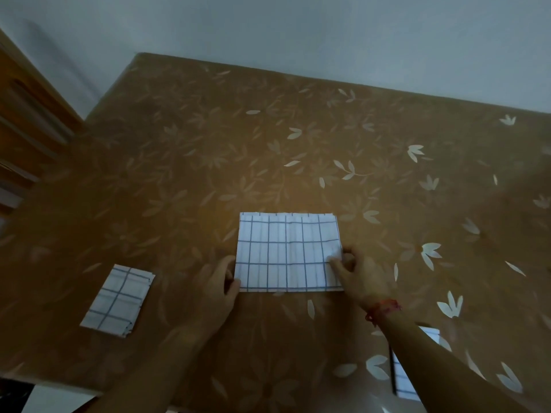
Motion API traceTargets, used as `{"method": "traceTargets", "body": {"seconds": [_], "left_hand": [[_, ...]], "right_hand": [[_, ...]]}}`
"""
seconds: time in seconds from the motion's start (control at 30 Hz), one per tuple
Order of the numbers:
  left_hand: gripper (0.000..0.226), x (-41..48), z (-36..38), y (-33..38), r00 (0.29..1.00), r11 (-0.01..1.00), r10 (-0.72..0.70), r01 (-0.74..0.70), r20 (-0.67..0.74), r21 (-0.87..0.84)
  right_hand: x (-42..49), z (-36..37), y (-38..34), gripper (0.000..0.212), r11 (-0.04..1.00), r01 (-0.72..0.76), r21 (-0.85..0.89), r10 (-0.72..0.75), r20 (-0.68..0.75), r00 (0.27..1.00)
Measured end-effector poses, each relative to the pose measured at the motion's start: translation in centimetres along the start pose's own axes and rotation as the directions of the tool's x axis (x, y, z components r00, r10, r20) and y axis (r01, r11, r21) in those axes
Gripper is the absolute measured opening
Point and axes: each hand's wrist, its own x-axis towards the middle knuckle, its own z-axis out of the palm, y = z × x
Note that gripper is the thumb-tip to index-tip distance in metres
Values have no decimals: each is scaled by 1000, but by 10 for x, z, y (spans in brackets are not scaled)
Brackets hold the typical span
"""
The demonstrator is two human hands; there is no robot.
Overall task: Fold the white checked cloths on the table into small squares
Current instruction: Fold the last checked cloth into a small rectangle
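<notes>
A white cloth with blue checks (pixel 286 251) lies folded into a rectangle in the middle of the table. My left hand (pixel 219 286) is at its lower left corner, thumb on the edge. My right hand (pixel 354 271) pinches the cloth's right edge between thumb and fingers. A smaller folded checked cloth (pixel 117 299) lies apart at the left. Another checked cloth (pixel 402 380) shows at the near right, mostly hidden under my right forearm.
The table (pixel 268 144) wears a brown covering with pale leaf prints. A wall runs along its far edge, and wooden furniture (pixel 26 120) stands to the left. The table's near left corner is at the bottom left.
</notes>
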Motion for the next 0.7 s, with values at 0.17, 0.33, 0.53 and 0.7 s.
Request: {"method": "traceTargets", "body": {"seconds": [0.17,0.33,0.53,0.7], "left_hand": [[33,-9,3,1,979,962,185,-162,-88,220],[42,-43,27,15,904,850,401,-428,150,308],[51,-58,40,31,897,814,404,-442,180,376],[56,-53,48,21,899,808,345,-430,268,402]], "right_hand": [[1,2,3,38,999,29,15,-28,-38,999],[-6,8,3,44,989,55,-139,-76,-153,985],[-54,58,15,49,710,518,-477,-599,-23,800],[-79,100,18,55,567,645,-513,-677,158,719]]}}
